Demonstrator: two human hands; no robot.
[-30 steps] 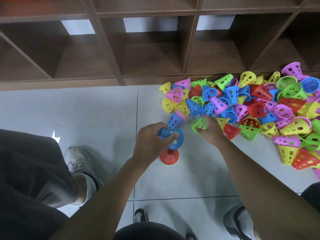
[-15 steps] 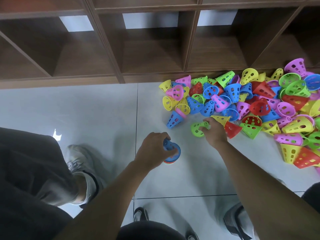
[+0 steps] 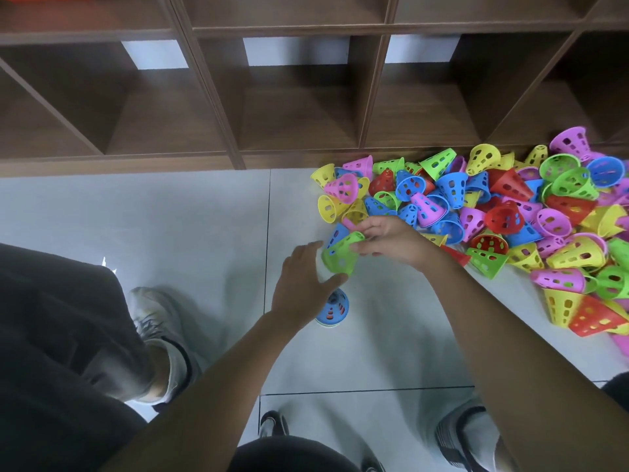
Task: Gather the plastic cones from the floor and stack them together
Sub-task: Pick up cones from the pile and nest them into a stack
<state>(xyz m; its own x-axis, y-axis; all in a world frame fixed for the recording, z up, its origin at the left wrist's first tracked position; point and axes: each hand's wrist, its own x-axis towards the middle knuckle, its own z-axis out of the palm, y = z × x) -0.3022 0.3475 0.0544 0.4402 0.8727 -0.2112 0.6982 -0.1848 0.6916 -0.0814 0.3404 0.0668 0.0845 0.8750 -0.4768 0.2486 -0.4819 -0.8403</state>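
now | right hand (image 3: 391, 241) grip pinches green cone (image 3: 340, 255) | left hand (image 3: 301, 284) fingers spread (holding nothing) above stack (image 3: 335, 310)

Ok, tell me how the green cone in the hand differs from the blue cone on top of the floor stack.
Colour: the green cone is lime, the blue cone is blue.
Support: the green cone is held off the floor by the right hand; the blue cone sits on the stack on the floor, with no hand gripping it.
Pose: the green cone is tilted; the blue cone stands upright, narrow end up.
Both are perforated plastic cones.
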